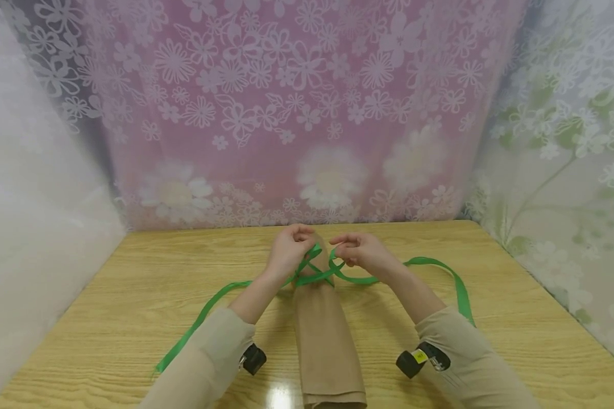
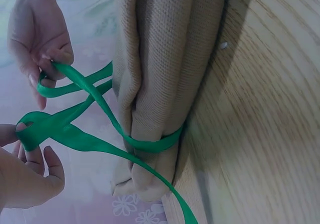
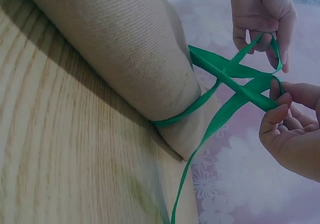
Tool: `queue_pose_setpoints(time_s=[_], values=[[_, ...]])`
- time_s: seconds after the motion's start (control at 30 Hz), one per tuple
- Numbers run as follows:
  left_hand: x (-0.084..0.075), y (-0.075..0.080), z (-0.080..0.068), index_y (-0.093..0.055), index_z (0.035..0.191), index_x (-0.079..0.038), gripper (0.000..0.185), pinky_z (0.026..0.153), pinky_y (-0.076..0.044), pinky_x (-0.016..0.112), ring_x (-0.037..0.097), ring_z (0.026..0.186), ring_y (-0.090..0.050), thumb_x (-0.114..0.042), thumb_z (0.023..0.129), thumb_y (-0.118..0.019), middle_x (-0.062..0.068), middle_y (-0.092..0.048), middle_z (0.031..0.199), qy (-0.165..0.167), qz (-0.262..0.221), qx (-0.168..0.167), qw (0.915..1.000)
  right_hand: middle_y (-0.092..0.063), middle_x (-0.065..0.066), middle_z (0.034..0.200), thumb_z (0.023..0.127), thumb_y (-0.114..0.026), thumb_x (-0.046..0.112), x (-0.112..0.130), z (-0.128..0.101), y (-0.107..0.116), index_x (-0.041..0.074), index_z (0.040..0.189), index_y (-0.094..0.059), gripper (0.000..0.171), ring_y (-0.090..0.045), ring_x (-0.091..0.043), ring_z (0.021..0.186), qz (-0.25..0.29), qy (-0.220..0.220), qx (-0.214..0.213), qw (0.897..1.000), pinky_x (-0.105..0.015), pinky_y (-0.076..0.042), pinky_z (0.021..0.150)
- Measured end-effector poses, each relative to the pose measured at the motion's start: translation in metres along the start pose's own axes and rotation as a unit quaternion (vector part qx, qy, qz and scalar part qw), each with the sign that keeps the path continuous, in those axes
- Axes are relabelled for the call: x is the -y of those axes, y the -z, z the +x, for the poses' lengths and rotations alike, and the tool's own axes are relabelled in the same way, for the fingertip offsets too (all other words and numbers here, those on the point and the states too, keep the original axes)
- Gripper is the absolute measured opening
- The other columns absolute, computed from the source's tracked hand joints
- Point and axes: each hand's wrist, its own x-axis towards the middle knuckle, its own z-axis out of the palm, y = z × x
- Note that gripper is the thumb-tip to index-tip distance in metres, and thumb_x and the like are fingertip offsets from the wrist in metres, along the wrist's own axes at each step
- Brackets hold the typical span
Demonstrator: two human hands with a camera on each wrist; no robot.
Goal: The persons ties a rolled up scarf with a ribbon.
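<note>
A rolled tan cloth (image 1: 327,346) lies lengthwise on the table, with a green ribbon (image 1: 314,278) wound round its narrower far end. Just above that end, my left hand (image 1: 288,253) pinches a loop of the ribbon between thumb and fingers; in the left wrist view this loop (image 2: 32,129) stands up off the roll. Facing it, my right hand (image 1: 365,254) holds a second ribbon loop (image 2: 55,86) in its fingertips. Between the hands the ribbon strands (image 3: 230,81) cross one another. The cloth's knitted or woven texture (image 2: 162,59) shows in folds.
One ribbon tail (image 1: 203,312) trails left over the wood-grain table (image 1: 133,318); the other tail (image 1: 462,295) arcs out behind the right forearm. A black wrist device (image 1: 253,359) sits under each sleeve. Flowered pink curtain (image 1: 286,113) hangs behind the table, with pale sheets at both sides.
</note>
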Motion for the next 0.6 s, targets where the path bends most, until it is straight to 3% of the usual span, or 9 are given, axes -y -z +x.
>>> queue_pose_setpoints(time_s=[0.23,0.43,0.6], values=[[-0.008,-0.004,-0.001,-0.059,0.112,0.003,0.023,0.069,-0.050,0.037,0.025,0.073,-0.058,-0.001,0.089,-0.055,0.015,-0.063,0.094,0.007,-0.014,0.007,0.9999,-0.059,0.003,0.070,0.089,-0.057,0.003,0.005,0.001,-0.011,-0.007,0.134,-0.040,0.049,-0.042,-0.013,0.065,0.064,-0.007,0.024,0.998,-0.029,-0.038,0.068],[-0.006,-0.009,0.001,-0.062,0.107,0.002,0.019,0.064,-0.049,0.027,0.019,0.070,-0.060,-0.003,0.089,-0.058,0.013,-0.065,0.092,0.020,-0.035,-0.006,0.9992,-0.058,0.006,0.062,0.090,-0.054,0.000,0.003,0.004,-0.018,-0.006,0.139,-0.033,0.054,-0.042,-0.011,0.061,0.108,0.014,0.032,0.994,-0.026,-0.036,0.064],[-0.006,-0.011,0.001,-0.062,0.108,0.004,0.022,0.066,-0.052,0.025,0.018,0.072,-0.064,-0.004,0.088,-0.061,0.013,-0.068,0.092,0.023,-0.054,-0.010,0.9982,-0.063,0.002,0.079,0.090,-0.052,-0.001,0.000,0.006,-0.021,-0.009,0.134,-0.039,0.046,-0.044,-0.011,0.066,0.092,0.028,0.007,0.995,-0.024,-0.037,0.065]])
